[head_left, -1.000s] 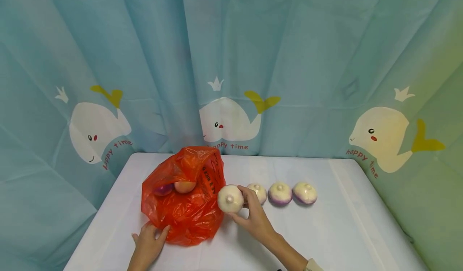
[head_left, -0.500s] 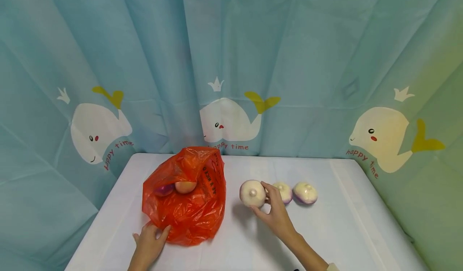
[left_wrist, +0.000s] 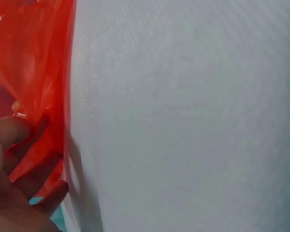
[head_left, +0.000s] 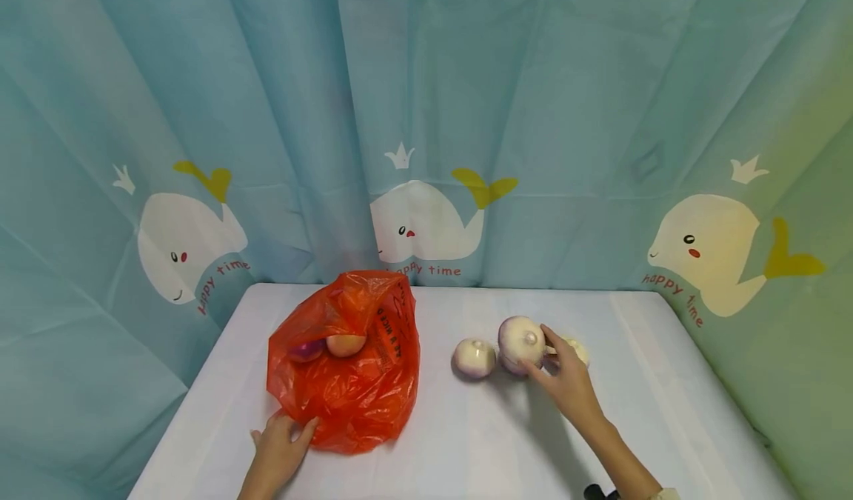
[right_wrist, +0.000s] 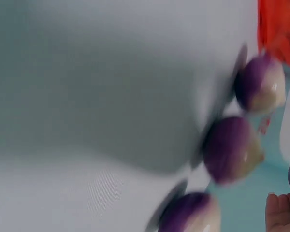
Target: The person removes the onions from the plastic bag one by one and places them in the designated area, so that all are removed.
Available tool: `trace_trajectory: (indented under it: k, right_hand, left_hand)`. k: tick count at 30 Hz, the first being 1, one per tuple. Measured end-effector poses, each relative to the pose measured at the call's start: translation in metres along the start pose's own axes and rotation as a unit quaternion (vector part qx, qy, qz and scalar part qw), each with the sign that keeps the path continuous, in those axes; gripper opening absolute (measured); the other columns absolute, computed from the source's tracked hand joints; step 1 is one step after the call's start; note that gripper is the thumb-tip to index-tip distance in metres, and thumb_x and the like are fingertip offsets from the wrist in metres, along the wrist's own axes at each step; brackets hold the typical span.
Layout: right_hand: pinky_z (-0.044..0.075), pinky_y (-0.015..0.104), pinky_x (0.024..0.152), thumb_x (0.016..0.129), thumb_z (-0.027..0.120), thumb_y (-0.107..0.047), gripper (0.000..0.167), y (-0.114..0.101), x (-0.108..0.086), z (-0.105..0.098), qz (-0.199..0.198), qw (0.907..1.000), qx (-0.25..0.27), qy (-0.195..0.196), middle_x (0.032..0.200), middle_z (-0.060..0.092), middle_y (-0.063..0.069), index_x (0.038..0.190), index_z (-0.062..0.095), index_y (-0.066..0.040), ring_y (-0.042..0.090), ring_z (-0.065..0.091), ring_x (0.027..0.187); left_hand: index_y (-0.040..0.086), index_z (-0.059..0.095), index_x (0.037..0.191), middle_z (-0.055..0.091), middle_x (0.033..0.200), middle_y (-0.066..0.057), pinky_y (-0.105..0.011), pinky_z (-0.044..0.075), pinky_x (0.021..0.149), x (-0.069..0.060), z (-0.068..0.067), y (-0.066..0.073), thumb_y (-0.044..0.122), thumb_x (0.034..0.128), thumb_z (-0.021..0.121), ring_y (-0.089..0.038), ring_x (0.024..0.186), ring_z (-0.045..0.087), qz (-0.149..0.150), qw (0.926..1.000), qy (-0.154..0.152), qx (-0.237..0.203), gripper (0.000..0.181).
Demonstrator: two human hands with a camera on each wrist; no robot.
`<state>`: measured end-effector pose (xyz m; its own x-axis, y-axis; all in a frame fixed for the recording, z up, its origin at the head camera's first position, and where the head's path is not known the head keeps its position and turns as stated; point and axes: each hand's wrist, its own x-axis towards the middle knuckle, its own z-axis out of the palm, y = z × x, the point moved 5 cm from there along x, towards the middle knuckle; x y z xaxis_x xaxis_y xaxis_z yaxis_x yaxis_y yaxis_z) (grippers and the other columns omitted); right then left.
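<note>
Whale-print curtains [head_left: 573,115] behind and beside a white table [head_left: 440,441] suggest a booth.

From here the bag [head_left: 360,411] nearer the left edge of the desk [head_left: 426,478] looks like thin plastic film, glossy, crinkled and half see-through; the turnip-like bulbs [head_left: 474,359] nearer the right edge are smooth and shiny, catching small white highlights; the desk's own surface is matt, finely ribbed like woven cloth; the curtain [head_left: 433,78] past the far edge seems smooth, softly creased and mostly matt, cloth or plastic, I can't tell which.
</note>
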<state>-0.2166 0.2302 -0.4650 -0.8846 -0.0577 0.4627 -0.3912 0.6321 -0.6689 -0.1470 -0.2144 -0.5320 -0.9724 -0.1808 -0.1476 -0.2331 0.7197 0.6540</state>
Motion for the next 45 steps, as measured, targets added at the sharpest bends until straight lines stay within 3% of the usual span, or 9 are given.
trace_trajectory:
  k: [6,12,15,18,21,25,28,34,45]
  right_hand:
    - [0.051,0.048,0.077,0.084,0.073,-0.022,0.068,0.023,0.008,-0.034,0.061,0.9979,-0.022,0.002,0.127,0.05,0.027,0.135,0.04,0.009,0.038,0.056,0.103]
    - [0.043,0.01,0.079,0.089,0.067,-0.025,0.069,0.044,0.012,-0.064,0.127,0.9918,-0.007,0.009,0.128,0.047,0.031,0.135,0.034,0.013,0.039,0.048,0.114]
    - [0.039,0.005,0.075,0.089,0.066,-0.029,0.07,0.055,0.013,-0.075,0.15,0.9886,-0.015,0.009,0.127,0.047,0.032,0.135,0.033,0.012,0.04,0.047,0.116]
    - [0.044,0.015,0.079,0.089,0.066,-0.031,0.072,0.067,0.013,-0.085,0.17,0.9849,-0.03,0.013,0.127,0.047,0.033,0.135,0.032,0.012,0.041,0.046,0.116]
    - [0.046,0.033,0.085,0.089,0.064,-0.034,0.073,0.081,0.008,-0.092,0.198,0.9788,-0.049,0.014,0.126,0.046,0.033,0.136,0.031,0.012,0.042,0.045,0.116]
    - [0.04,0.052,0.088,0.09,0.063,-0.037,0.078,0.099,-0.002,-0.095,0.243,0.9682,-0.061,-0.004,0.126,0.042,0.037,0.136,0.028,0.015,0.047,0.041,0.118]
    - [0.037,0.057,0.091,0.09,0.062,-0.038,0.081,0.109,-0.007,-0.093,0.264,0.9614,-0.071,-0.029,0.127,0.039,0.04,0.135,0.025,0.017,0.05,0.038,0.119]
    - [0.039,0.057,0.09,0.09,0.062,-0.036,0.081,0.121,-0.014,-0.089,0.279,0.9533,-0.101,-0.055,0.126,0.039,0.042,0.133,0.024,0.02,0.051,0.043,0.114]
    - [0.045,0.052,0.083,0.089,0.064,-0.033,0.078,0.133,-0.016,-0.08,0.265,0.9565,-0.107,-0.057,0.125,0.04,0.042,0.131,0.028,0.023,0.049,0.051,0.106]
  left_hand:
    - [-0.011,0.059,0.11,0.057,0.113,-0.028,-0.079,0.0,0.09,0.003,0.0,-0.001,0.024,0.0887,0.064,-0.047,0.114,0.042,0.003,1.0,0.005,0.004,0.041]
    - [-0.011,0.06,0.109,0.057,0.115,-0.028,-0.079,0.0,0.089,0.004,0.001,0.0,0.023,0.0883,0.065,-0.048,0.115,0.041,0.001,0.9999,0.009,0.005,0.04]
    - [-0.011,0.06,0.11,0.057,0.115,-0.028,-0.079,-0.001,0.089,0.004,0.003,-0.002,0.023,0.0882,0.065,-0.048,0.115,0.041,-0.003,0.9999,0.009,0.004,0.04]
    - [-0.011,0.06,0.11,0.057,0.114,-0.029,-0.079,0.0,0.089,0.004,0.004,-0.002,0.023,0.0881,0.065,-0.047,0.114,0.041,-0.003,0.9999,0.01,0.004,0.041]
    - [-0.011,0.06,0.11,0.057,0.113,-0.028,-0.079,0.0,0.089,0.004,0.005,-0.001,0.023,0.0881,0.065,-0.047,0.113,0.041,-0.006,0.9999,0.008,0.005,0.041]
    - [-0.01,0.059,0.111,0.056,0.116,-0.029,-0.079,-0.001,0.09,0.005,0.005,-0.001,0.024,0.0882,0.065,-0.047,0.114,0.041,-0.012,0.9999,0.003,0.006,0.042]
    - [-0.01,0.059,0.112,0.055,0.117,-0.03,-0.079,-0.001,0.09,0.006,0.005,-0.001,0.023,0.0881,0.066,-0.047,0.115,0.04,-0.014,0.9999,0.004,0.008,0.041]
    - [-0.009,0.06,0.112,0.055,0.117,-0.029,-0.079,-0.001,0.089,0.006,0.005,-0.001,0.023,0.0883,0.066,-0.047,0.115,0.04,-0.014,0.9998,0.003,0.012,0.04]
    - [-0.009,0.06,0.112,0.057,0.115,-0.027,-0.08,-0.003,0.088,0.006,0.004,0.0,0.021,0.0881,0.066,-0.046,0.114,0.041,-0.012,0.9999,0.003,0.007,0.039]
